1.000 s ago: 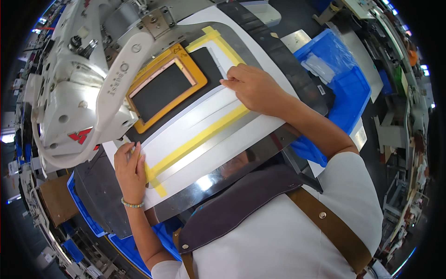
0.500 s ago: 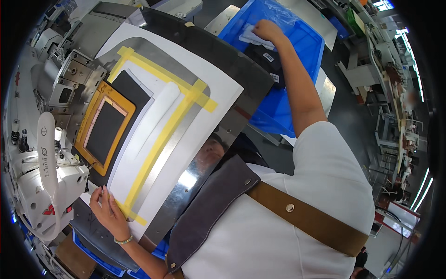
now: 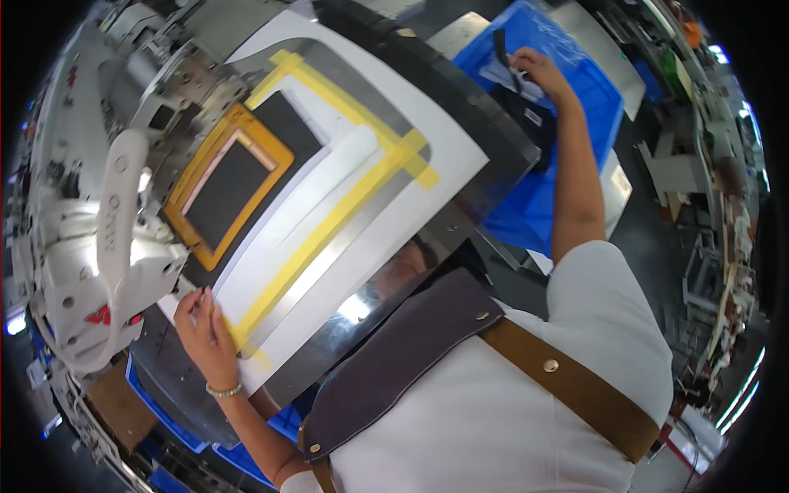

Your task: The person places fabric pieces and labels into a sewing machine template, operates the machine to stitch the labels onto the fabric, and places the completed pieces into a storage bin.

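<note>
My left hand [image 3: 209, 337] rests with fingers apart on the near-left corner of a white sheet [image 3: 456, 160] with a yellow-taped metal template [image 3: 390, 111]. On it lie a dark panel [image 3: 292, 115] and a yellow frame [image 3: 275, 149] with an inner copper-coloured rim, beside the machine head. My right hand [image 3: 534, 74] is raised over a blue bin [image 3: 596, 115] at the upper right, its fingers closed on a dark strip [image 3: 501, 45], with a pale wrapped bundle just below. A black item [image 3: 534, 123] with a label lies in the bin.
A white machine [image 3: 74, 255] with a curved arm fills the left. A dark metal table edge [image 3: 514, 148] runs under the sheet. More blue bins [image 3: 164, 411] and cardboard [image 3: 119, 398] are at the lower left. Benches and equipment line the far right.
My right hand has left the sheet for the blue bin and now has a dark strip in it. The view has shifted. My left hand stays on the sheet's near corner.
</note>
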Motion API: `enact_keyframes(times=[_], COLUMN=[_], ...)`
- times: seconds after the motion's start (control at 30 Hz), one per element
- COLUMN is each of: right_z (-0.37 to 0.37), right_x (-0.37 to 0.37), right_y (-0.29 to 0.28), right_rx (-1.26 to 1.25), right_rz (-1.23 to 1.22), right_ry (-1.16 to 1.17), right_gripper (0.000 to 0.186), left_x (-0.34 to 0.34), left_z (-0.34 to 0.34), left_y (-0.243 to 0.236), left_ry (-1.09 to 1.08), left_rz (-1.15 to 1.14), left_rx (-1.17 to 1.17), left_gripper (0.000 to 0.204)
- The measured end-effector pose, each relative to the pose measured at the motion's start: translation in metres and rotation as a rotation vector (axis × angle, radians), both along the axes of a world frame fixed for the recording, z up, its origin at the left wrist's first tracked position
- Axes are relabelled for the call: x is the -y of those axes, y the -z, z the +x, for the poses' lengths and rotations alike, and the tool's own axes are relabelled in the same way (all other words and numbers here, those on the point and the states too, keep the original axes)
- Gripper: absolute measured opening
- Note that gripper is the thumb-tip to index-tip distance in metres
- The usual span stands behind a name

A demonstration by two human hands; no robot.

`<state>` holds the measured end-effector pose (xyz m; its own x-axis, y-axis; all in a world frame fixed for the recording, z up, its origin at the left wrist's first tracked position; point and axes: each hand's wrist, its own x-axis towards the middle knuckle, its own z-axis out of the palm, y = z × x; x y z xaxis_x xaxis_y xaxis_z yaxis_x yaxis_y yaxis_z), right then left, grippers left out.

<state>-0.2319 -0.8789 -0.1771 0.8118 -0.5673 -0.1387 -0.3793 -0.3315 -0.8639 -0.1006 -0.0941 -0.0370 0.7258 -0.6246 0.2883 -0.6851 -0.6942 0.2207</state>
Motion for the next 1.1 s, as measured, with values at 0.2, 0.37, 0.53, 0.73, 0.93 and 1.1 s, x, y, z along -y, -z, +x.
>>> enact_keyframes(times=[0.2, 0.37, 0.53, 0.73, 0.93, 1.1], right_z=[0.105, 0.181, 0.215, 0.221, 0.203, 0.189], right_x=[-0.222, -0.366, -0.452, -0.472, -0.455, -0.454], right_y=[-0.184, -0.174, -0.169, -0.157, -0.137, -0.105], right_rx=[0.168, 0.531, 0.409, 0.326, 0.547, 0.696], right_rz=[-0.463, -0.782, -1.115, -1.252, -0.825, -0.523], right_ry=[-0.637, -0.945, -1.045, -1.087, -1.206, -1.192], right_gripper=[0.026, 0.018, 0.011, 0.011, 0.017, 0.031], left_x=[0.015, -0.010, 0.003, 0.053, 0.049, 0.004], left_z=[0.031, 0.090, 0.112, 0.105, 0.108, 0.133], left_y=[-0.003, 0.016, 0.030, 0.005, 0.006, 0.051], left_ry=[0.018, -0.029, -0.033, 0.200, 0.292, 0.073], left_rz=[-0.235, -0.188, -0.190, -0.309, -0.144, -0.244], left_rx=[-0.051, 0.025, -0.240, -0.398, -0.160, -0.370], left_gripper=[0.019, 0.022, 0.031, 0.035, 0.037, 0.039])
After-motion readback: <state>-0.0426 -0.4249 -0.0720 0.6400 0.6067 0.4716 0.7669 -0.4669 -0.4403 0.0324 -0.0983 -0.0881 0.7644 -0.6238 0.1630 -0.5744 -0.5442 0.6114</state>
